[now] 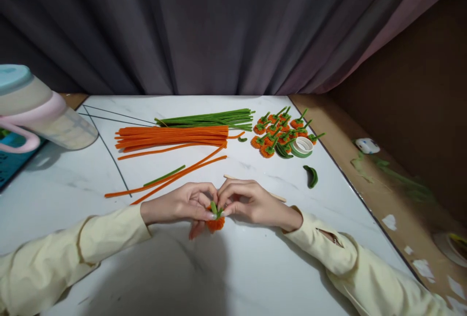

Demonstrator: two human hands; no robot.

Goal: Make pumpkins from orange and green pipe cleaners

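Near the middle of the table's front, my left hand [189, 204] pinches a small pumpkin-like pipe-cleaner ornament [216, 224], fuzzy orange below with green pieces on top. My right hand [246, 201] is closed at its green top, thumb and fingertips together on the green pipe cleaner. Some of the ornament is hidden behind my fingers. Partly under my right hand lies a thin wooden stick [279, 198]. Just beyond my left hand, loose orange pipe cleaners [182, 172] lie beside a short green pipe cleaner [164, 176].
Bundles of orange [171, 137] and green pipe cleaners [215, 118] lie farther back. Several similar finished-looking ornaments [273, 133] cluster at back right beside a tape roll [302, 146] and a curved green piece [311, 176]. A large tumbler [54, 112] stands at left; a dark curtain [204, 29] hangs behind.
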